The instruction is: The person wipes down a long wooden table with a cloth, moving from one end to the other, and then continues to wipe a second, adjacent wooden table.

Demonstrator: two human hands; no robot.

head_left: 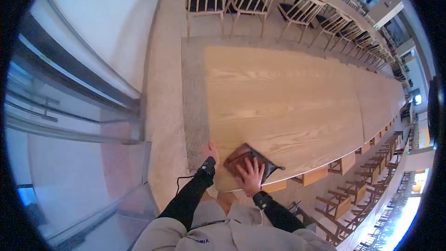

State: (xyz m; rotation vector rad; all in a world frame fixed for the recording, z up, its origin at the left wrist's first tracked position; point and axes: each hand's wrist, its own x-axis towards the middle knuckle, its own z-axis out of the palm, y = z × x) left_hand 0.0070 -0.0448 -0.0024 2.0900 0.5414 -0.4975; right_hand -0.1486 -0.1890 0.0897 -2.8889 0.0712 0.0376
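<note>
A brown and black leather-like pouch (234, 157) lies on the near end of a long wooden table (283, 97), close to its right-hand edge. A dark strap or tab sticks out from its right corner. On top of the pouch, my right hand (251, 175) rests flat with its fingers spread. My left hand (211, 153) is beside the table's near left corner, apart from the pouch. It shows edge-on and small, its fingers mostly hidden. Both wrists wear black bands, with a cable hanging from the left one.
Wooden chairs (251, 2) with dark seats stand in a row beyond the table's left side. Several wooden stools (341, 208) line its right side. A glass door or partition (69, 102) with metal rails is on the left. Further rows of seating recede to the right.
</note>
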